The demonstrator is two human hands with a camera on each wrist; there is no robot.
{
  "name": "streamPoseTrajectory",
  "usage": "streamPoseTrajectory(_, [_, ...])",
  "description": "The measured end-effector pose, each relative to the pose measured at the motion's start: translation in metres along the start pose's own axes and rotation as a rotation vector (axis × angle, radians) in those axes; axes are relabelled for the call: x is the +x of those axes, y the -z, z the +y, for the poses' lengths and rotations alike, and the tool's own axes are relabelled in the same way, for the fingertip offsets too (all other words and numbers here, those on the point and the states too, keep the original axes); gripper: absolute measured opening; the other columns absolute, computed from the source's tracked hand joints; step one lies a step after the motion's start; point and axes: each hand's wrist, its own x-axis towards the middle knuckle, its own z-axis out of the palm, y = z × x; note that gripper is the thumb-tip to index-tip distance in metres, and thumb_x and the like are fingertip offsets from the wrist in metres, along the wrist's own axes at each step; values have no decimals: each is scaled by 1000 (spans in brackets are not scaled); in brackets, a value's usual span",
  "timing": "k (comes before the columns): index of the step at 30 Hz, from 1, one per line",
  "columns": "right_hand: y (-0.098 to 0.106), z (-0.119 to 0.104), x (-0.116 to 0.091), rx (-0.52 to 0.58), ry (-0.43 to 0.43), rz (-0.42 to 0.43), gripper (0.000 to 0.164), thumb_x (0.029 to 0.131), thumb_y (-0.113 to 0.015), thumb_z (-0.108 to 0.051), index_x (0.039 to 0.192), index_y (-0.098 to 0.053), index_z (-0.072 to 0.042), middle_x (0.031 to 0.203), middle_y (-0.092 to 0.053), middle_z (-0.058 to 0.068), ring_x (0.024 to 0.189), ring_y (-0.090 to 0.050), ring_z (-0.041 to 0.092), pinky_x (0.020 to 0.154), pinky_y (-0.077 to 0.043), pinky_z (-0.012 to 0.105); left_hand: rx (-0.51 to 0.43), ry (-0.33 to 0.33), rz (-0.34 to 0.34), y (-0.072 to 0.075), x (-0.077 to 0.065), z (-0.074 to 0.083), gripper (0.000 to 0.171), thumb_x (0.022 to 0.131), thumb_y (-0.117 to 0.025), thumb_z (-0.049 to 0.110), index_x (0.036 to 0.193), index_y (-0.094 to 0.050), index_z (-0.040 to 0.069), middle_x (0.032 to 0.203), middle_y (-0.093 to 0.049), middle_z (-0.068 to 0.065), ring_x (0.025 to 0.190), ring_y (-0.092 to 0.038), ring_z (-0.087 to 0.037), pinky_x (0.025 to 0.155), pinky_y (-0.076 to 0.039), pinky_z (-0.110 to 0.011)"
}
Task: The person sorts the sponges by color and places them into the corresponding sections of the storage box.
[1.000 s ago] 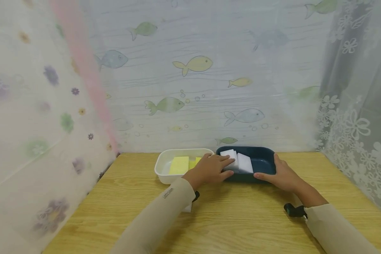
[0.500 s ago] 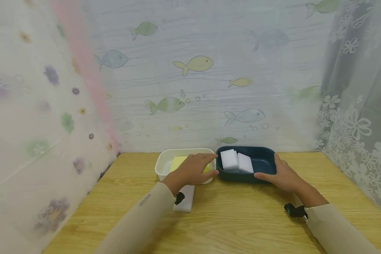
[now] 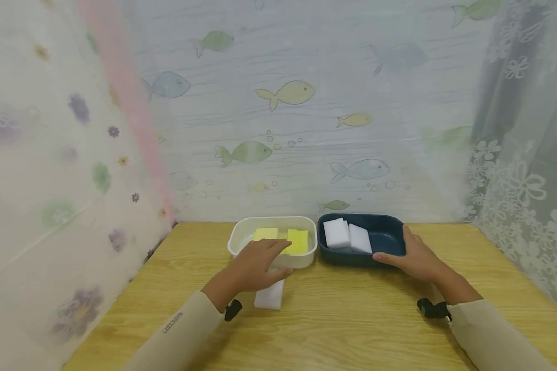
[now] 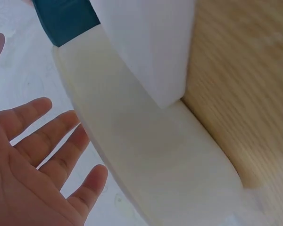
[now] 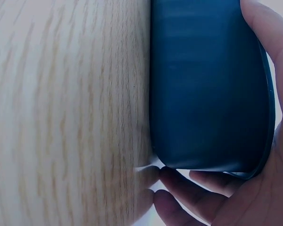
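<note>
My left hand [image 3: 255, 265] hovers in front of the cream bin [image 3: 233, 242], fingers spread and nothing in it. Below it on the table, a white sponge block [image 3: 269, 298] lies partly covered by that hand; the left wrist view shows the block [image 4: 151, 47] close up against the bin's wall. Yellow sponges [image 3: 298, 241] sit inside the cream bin. At the right, my right hand [image 3: 418, 257] grips the end of the dark blue bin [image 3: 353, 259], thumb at the front rim and fingers around the end wall [image 5: 207, 94]. White sponge blocks [image 3: 337, 234] lie in its left part.
The two bins stand side by side at the back of the wooden table [image 3: 343, 324]. Behind them hangs a fish-printed curtain [image 3: 278, 123]. A flowered sheet [image 3: 74, 206] borders the left side and a lace curtain [image 3: 520, 185] the right.
From the white blocks in the blue bin, my left hand has moved left and toward me, uncovering the yellow sponges at the cream bin's right. My right hand stays on the blue bin.
</note>
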Motion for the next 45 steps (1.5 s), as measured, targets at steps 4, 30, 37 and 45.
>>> streamPoseTrajectory(4, [0, -1, 1, 1, -4, -3, 121, 81, -56, -70, 147, 23, -7, 154, 6, 32, 136, -7, 57, 96, -20, 73, -3, 5, 26, 1, -18, -1, 69, 91, -38, 68, 144, -40, 24, 142, -46, 7, 130, -43, -17, 101, -37, -48])
streamPoseTrajectory(30, [1, -1, 1, 3, -27, -20, 121, 81, -55, -70, 147, 25, -7, 153, 9, 32, 136, -5, 58, 94, -19, 74, -53, 10, -71, 1, -46, -14, 92, 60, -70, 76, 130, -55, 19, 128, -55, 7, 120, -51, -14, 98, -44, -38])
streamPoseTrajectory(37, [0, -1, 1, 2, -17, -17, 120, 82, -55, -69, 147, 24, -7, 153, 8, 32, 136, -6, 58, 94, -20, 74, -213, 5, -140, -5, -48, -15, 92, 58, -75, 70, 132, -53, 20, 127, -51, 7, 110, -52, -11, 92, -46, -32])
streamPoseTrajectory(45, [0, -1, 0, 5, -18, -14, 119, 82, -55, -69, 147, 24, -8, 154, 9, 31, 136, -5, 57, 95, -19, 74, -364, -44, -184, -4, -49, -11, 91, 60, -86, 51, 135, -49, 15, 122, -50, 4, 93, -57, -9, 83, -47, -23])
